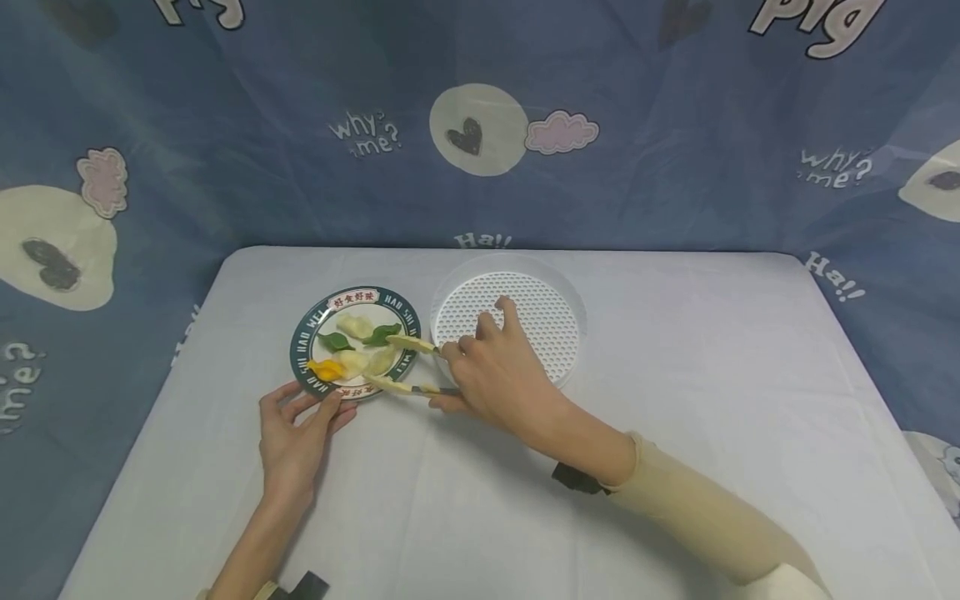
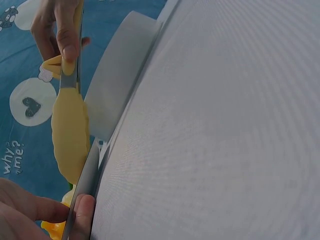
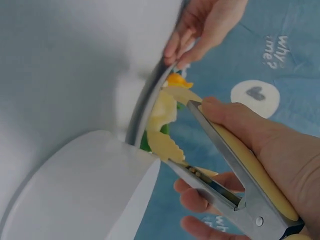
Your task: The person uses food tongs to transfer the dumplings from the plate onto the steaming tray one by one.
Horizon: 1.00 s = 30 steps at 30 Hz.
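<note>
My left hand (image 1: 295, 442) pinches the near rim of a round plate (image 1: 299, 333) with a dark green lettered border. On the plate lie several small dumpling-like pieces: an orange one (image 1: 326, 370), two green ones (image 1: 335, 342) and pale yellow ones (image 1: 356, 326). My right hand (image 1: 498, 371) holds metal tongs (image 3: 220, 142) with yellow grips and flat yellow tips, thumb on one arm and fingers on the other. The tongs stand spread, reaching over the plate's right side. A pale greenish piece (image 1: 381, 361) lies between their tips in the head view.
A white round tray (image 1: 555, 321) with a perforated base and raised wall stands right beside the plate, partly behind my right hand. Both sit on a white-covered table (image 1: 712, 358). A blue printed cloth (image 1: 300, 200) hangs behind the table's far edge.
</note>
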### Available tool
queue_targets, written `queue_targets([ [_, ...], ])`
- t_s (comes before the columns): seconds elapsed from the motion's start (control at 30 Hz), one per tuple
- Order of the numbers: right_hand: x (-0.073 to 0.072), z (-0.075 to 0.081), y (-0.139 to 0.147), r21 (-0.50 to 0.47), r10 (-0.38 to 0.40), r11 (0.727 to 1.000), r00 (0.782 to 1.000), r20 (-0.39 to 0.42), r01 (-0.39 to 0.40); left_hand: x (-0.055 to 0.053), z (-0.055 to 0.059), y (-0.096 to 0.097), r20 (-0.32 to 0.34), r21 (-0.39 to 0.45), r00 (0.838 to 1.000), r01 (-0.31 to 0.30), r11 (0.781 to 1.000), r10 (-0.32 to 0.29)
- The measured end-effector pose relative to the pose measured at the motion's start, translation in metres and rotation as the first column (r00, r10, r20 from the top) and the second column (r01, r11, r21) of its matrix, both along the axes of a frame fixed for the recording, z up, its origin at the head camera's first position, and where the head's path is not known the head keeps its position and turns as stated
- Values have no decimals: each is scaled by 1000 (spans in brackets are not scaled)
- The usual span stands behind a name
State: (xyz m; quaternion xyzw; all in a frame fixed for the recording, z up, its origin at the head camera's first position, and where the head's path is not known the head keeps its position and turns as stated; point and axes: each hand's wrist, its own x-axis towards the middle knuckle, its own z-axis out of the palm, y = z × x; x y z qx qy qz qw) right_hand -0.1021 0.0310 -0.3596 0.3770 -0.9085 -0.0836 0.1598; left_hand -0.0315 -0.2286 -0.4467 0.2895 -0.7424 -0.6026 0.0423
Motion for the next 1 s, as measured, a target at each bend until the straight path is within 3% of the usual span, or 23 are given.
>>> queue_targets([
  [0.5,-13,-6,-2,-19,23,1000,990,141,-20,-2,-3,1,11,-12,1000,-3,1000,3],
  [1.0,-14,-14,-2,-71,61,996,992,112,-53,-1,-2,1,9,-16,1000,-5,1000,5],
])
